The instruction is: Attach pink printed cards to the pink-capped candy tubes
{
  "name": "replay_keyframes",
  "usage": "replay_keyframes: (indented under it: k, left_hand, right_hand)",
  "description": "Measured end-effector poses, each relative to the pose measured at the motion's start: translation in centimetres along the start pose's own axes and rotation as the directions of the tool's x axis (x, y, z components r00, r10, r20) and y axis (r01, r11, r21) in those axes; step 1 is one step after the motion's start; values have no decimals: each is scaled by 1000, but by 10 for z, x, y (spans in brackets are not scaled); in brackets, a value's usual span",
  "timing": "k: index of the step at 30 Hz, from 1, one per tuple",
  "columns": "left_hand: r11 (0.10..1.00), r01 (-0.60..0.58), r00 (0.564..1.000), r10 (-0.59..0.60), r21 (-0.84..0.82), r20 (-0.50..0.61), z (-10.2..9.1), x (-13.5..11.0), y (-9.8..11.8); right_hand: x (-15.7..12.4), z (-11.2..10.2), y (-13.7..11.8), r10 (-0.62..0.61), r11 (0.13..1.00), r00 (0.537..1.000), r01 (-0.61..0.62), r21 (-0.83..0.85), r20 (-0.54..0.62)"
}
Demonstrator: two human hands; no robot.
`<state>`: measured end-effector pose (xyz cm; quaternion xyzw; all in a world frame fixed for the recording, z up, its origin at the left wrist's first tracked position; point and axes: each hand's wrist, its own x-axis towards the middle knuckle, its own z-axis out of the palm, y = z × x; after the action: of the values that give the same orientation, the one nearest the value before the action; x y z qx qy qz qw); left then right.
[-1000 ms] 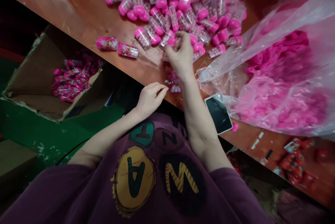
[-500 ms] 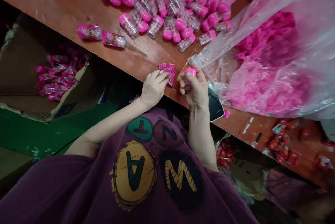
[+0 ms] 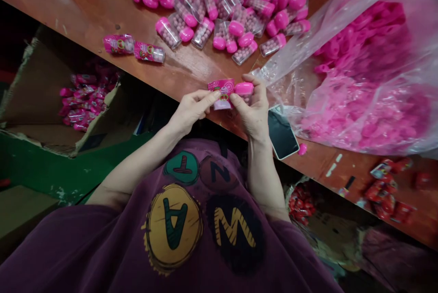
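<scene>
Between thumb and fingers, my left hand (image 3: pixel 192 108) pinches a pink printed label sleeve (image 3: pixel 223 88). My right hand (image 3: pixel 255 110) is closed around a small clear candy bottle with a pink cap (image 3: pixel 244 88), and its thumb touches the right edge of the sleeve. Bottle and sleeve are side by side over the table's front edge; the bottle's lower part is partly hidden by my fingers. Beyond my hands lies a heap of pink-capped bottles (image 3: pixel 224 5) filled with small pale balls. Two bottles wearing printed sleeves (image 3: pixel 149 51) lie to the left.
A clear plastic bag (image 3: pixel 369 96) of pink parts covers the table's right side. Beside my right wrist lies a phone (image 3: pixel 283 134). A cardboard box (image 3: pixel 30 119) with sleeved bottles stands below at left. Red wrapped pieces (image 3: pixel 385 192) lie at the right.
My left hand has lifted the label sleeve off the table and turned it toward the bottle. My right thumb has come onto the sleeve's edge, the bottle still in that hand.
</scene>
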<state>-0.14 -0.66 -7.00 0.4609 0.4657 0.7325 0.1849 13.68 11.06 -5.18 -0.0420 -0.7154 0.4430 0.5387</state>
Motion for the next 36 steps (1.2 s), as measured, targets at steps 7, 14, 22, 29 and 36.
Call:
replay_keyframes:
  k: [7,14,22,29,36]
  left_hand:
    - [975,65,998,-61,-213,26,4,7,4]
    - [957,132,988,-148,-258,-43,16,6,5]
    - [943,173,981,-190,-285,-33,8,1,17]
    - [940,142,956,-211,-309,-203,3,9,23]
    - [910,167,961,-237,-379,-146,13,7,19]
  right_hand:
    - [-5,13,-2,83,994,995,-87,73,59]
    - [-6,19,2,149,976,989,-151,155,23]
    - [-2,4,0,156,979,971,-176,100,181]
    - [-19,4,3,149,965,978,-176,193,148]
    - [-37,26,-1,123,984,992,-120,129,-18]
